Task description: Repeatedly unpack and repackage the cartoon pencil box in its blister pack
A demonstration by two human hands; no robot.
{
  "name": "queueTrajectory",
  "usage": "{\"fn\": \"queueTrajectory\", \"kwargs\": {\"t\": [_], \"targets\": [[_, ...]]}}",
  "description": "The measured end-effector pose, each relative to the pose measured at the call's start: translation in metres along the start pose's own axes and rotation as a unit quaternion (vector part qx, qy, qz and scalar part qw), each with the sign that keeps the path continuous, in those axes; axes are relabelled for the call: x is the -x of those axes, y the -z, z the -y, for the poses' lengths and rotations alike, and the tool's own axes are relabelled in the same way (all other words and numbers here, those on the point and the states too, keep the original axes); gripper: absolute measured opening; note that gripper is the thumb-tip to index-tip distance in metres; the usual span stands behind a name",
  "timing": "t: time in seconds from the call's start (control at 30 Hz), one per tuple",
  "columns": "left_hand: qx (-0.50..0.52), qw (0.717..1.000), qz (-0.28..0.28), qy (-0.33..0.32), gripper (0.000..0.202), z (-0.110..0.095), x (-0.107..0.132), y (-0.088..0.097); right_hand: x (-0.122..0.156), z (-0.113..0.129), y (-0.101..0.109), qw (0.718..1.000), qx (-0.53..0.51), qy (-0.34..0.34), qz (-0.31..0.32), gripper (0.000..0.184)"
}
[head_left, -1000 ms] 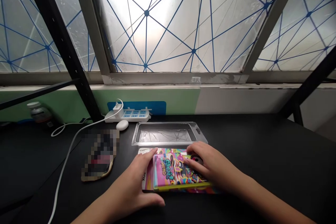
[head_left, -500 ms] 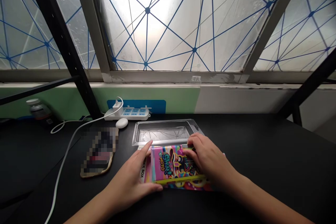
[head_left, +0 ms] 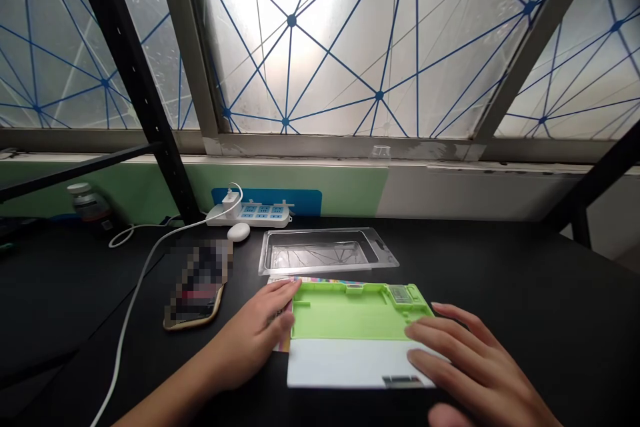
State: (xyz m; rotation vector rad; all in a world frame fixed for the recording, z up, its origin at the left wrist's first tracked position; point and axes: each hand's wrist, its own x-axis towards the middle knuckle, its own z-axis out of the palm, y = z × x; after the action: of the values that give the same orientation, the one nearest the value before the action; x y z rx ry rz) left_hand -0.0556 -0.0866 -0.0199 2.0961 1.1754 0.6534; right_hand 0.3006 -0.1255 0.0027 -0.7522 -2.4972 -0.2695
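Note:
A pencil box [head_left: 345, 315] lies opened flat in front of me, its bright green tray at the back and its white lid [head_left: 337, 363] folded down toward me. A small grey panel [head_left: 400, 294] is set in the tray's far right corner. My left hand [head_left: 260, 327] grips the tray's left edge, fingers at the far corner and thumb along the side. Over the right end, my right hand [head_left: 465, 353] has its fingers apart, their tips on or just above tray and lid. Beneath the box, a colourful printed card [head_left: 281, 345] is mostly covered.
Behind the box lies a clear plastic blister shell [head_left: 320, 255]. A phone [head_left: 200, 293], partly blurred out, rests to the left, near a white rounded case [head_left: 239, 232]. A power strip [head_left: 250, 215] stands by the wall; its white cable [head_left: 131, 300] runs toward me. A bottle [head_left: 90, 205] stands far left.
The pencil box was closed, its pink printed cover up; now it is open, showing green tray and white inner lid. My right hand moved from its far right corner toward me and right.

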Motion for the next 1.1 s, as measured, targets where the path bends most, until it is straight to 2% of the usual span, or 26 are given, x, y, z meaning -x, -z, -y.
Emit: {"fn": "queueTrajectory", "kwargs": {"t": [0.07, 0.13, 0.2, 0.3, 0.4, 0.5, 0.6, 0.7, 0.8, 0.93, 1.0, 1.1], "targets": [[-0.023, 0.999, 0.014, 0.030, 0.072, -0.002, -0.001, -0.001, 0.014, -0.009, 0.001, 0.997, -0.021, 0.000, 0.073, 0.052], [-0.039, 0.998, 0.025, 0.046, 0.079, -0.005, -0.001, -0.003, 0.025, -0.018, -0.001, 0.991, -0.042, -0.030, 0.124, 0.080], [-0.047, 0.997, 0.033, 0.054, 0.082, -0.006, -0.002, -0.003, 0.034, -0.026, -0.003, 0.982, -0.058, -0.101, 0.148, 0.106], [-0.055, 0.996, 0.040, 0.058, 0.084, -0.005, -0.002, -0.004, 0.042, -0.036, -0.008, 0.947, -0.097, -0.234, 0.195, 0.122], [-0.047, 0.997, 0.034, 0.050, 0.072, 0.000, 0.000, -0.004, 0.045, -0.045, -0.012, 0.908, -0.179, -0.316, 0.210, 0.115], [-0.020, 0.999, 0.016, 0.033, 0.063, 0.004, 0.002, -0.002, 0.044, -0.053, -0.017, 0.899, -0.251, -0.330, 0.142, 0.089], [0.010, 0.999, 0.000, 0.034, 0.068, 0.006, 0.004, 0.000, 0.039, -0.059, -0.022, 0.890, -0.275, -0.354, 0.084, 0.062], [0.021, 0.999, -0.013, 0.020, 0.077, 0.006, 0.004, -0.001, 0.034, -0.059, -0.024, 0.885, -0.257, -0.380, 0.082, 0.069], [-0.020, 1.000, -0.020, 0.003, 0.081, 0.009, 0.004, -0.006, 0.034, -0.056, -0.027, 0.894, -0.225, -0.376, 0.097, 0.082], [-0.075, 0.996, -0.052, -0.020, 0.102, 0.013, 0.006, -0.015, 0.040, -0.052, -0.027, 0.912, -0.188, -0.358, 0.066, 0.080], [-0.065, 0.994, -0.085, -0.031, 0.103, 0.010, 0.007, -0.017, 0.038, -0.053, -0.022, 0.920, -0.179, -0.346, 0.039, 0.079], [-0.030, 0.984, -0.171, -0.034, 0.096, -0.008, -0.002, -0.013, 0.018, -0.059, -0.014, 0.922, -0.191, -0.336, 0.003, 0.074]]}}
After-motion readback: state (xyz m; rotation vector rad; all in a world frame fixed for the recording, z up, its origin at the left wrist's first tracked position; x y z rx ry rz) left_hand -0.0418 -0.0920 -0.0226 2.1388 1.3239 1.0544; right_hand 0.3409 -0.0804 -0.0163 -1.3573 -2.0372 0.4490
